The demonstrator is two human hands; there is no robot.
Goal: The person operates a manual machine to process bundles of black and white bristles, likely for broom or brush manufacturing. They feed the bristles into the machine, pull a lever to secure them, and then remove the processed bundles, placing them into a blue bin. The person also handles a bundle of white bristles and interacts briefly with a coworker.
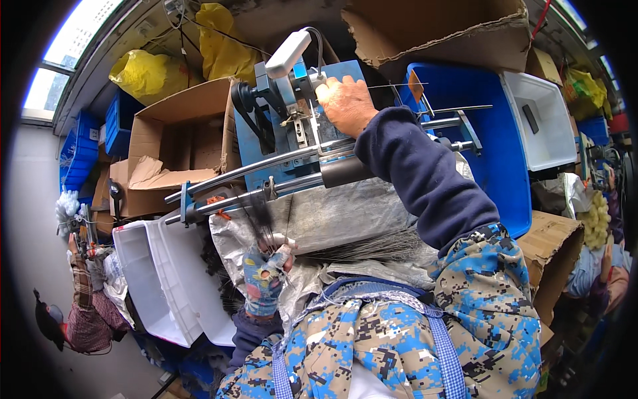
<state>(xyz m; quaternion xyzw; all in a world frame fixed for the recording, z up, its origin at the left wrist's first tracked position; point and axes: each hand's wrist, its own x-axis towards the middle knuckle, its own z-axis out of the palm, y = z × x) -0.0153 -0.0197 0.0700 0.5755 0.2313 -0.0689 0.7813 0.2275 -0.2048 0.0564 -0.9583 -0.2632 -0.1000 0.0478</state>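
On the blue plate, the machine is standing; right hand, near the right edge, is curling, grip contents unclear; left hand, off the front edge, is holding thin dark strands; probably best keeping ends even.

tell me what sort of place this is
Probably a small workshop or factory: the person works at a blue bench machine with metal rails, open cardboard boxes stand about, and another person is off to the left.
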